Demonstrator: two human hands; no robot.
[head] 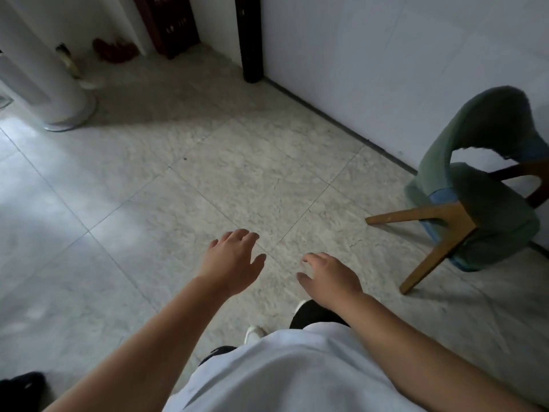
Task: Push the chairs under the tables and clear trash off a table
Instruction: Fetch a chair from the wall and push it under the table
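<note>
1. Nearest the lens: white shirt front (pixel 297 373), both bare forearms reaching out from it. Below the fingers, dark shoes with white toes on the floor.
2. Left hand (pixel 233 263): fingers (pixel 246 234) loosely spread, slightly bent, gripping nothing, touching nothing; it hangs over floor tile (pixel 208 179).
3. Right hand (pixel 329 281): fingers (pixel 312 257) apart and softly curled downward, thumb out toward the left hand. Empty too, clear of any surface.
4. Green chair (pixel 481 185), right of the right fingers and a little beyond them, well apart from both hands. Upholstered, wooden legs; it stands beside the white wall (pixel 386 69). Its back faces roughly away from the person.
5. No table or trash in view.
6. Step, as judged: between jobs, walking with free hands toward a chair; neither chair-pushing nor trash-clearing shows as under way.
7. Next move likely calls for turning right, taking the chair by its backrest with both hands, and finding its table.
8. Far beyond the left fingers: white cylindrical standing unit (pixel 44 84), dark red cabinet (pixel 169 25), dark post (pixel 249 40).
</note>
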